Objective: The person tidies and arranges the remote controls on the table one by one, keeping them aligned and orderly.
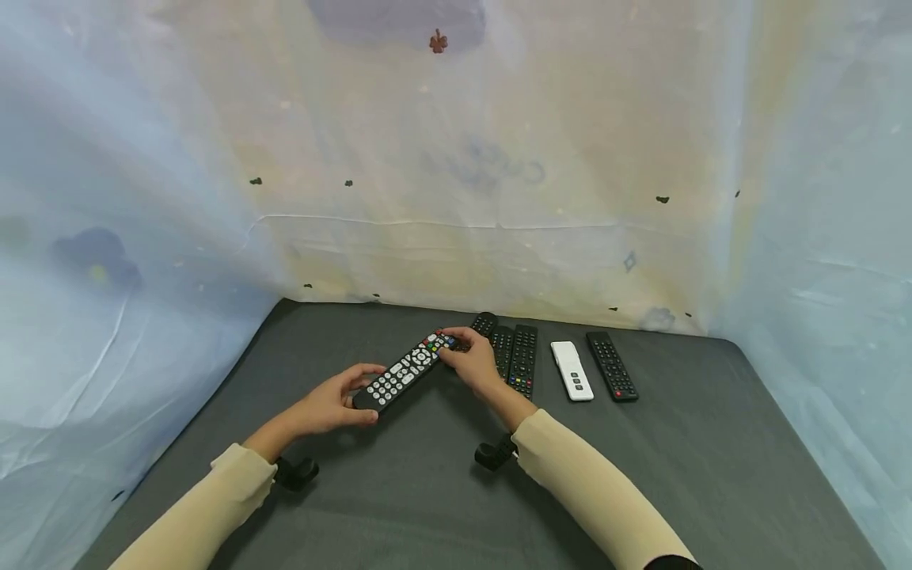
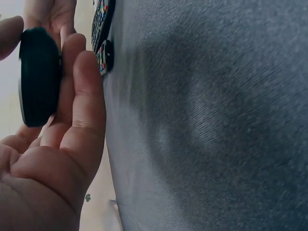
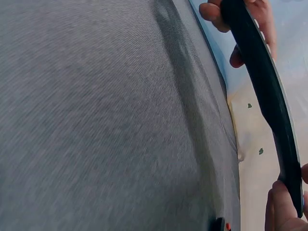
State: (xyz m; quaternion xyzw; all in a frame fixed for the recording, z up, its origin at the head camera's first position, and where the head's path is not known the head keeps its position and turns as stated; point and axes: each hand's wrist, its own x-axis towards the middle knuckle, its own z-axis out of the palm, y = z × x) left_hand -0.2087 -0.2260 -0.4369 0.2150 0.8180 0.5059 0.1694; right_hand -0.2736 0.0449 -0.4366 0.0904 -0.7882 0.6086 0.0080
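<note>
A long black remote control point(image 1: 406, 372) with pale round buttons and a few coloured ones is held slantwise above the grey table, buttons facing up. Its near end sits between the thumb and fingers of my left hand point(image 1: 331, 404). At the far end, my right hand point(image 1: 477, 364) pinches it close to the coloured buttons. The left wrist view shows the dark end of the remote point(image 2: 41, 79) with fingers along one side and the thumb opposite. From the right wrist, the remote's thin edge point(image 3: 264, 91) appears, spanning both hands.
Behind my right hand lie several black remotes, one with a rounded end point(image 1: 486, 320) and a longer one point(image 1: 523, 360). Farther right are a white remote point(image 1: 572, 370) and another black remote point(image 1: 612, 366). Patterned curtains point(image 1: 499, 158) enclose the grey table point(image 1: 399, 507) at back and sides.
</note>
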